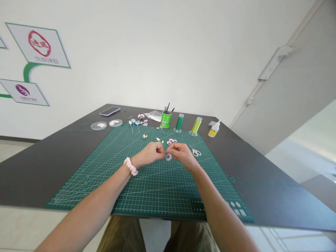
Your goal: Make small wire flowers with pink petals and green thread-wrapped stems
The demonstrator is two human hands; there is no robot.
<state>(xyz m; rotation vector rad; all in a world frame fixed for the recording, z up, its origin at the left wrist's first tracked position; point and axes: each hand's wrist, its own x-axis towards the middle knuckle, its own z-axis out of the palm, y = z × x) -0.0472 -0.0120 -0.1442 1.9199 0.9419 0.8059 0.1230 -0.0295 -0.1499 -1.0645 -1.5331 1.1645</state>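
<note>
My left hand (pixel 154 152) and my right hand (pixel 180 153) meet over the green cutting mat (pixel 126 185), fingertips pinched close together. A thin stem seems to run up from the left fingertips toward a small white flower (pixel 158 139) with a light green bit (pixel 162 142). What my right fingers pinch is too fine to make out. Just below the fingertips shows a pink ring-shaped piece (pixel 168 157). Pink petal shapes (pixel 172 141) lie behind my right hand, with white-handled scissors (pixel 196 153) to its right. A small pale flower (pixel 145 136) rests farther left.
Behind stand a green can of tools (pixel 165 119), a dark green thread spool (pixel 179 123), a yellow-green spool (pixel 195 126) and a glue bottle (pixel 214 129). Blue flowers (pixel 132 121), purple flowers (pixel 141 116), clear dishes (pixel 99 126) and a phone (pixel 110 111) sit toward the back left.
</note>
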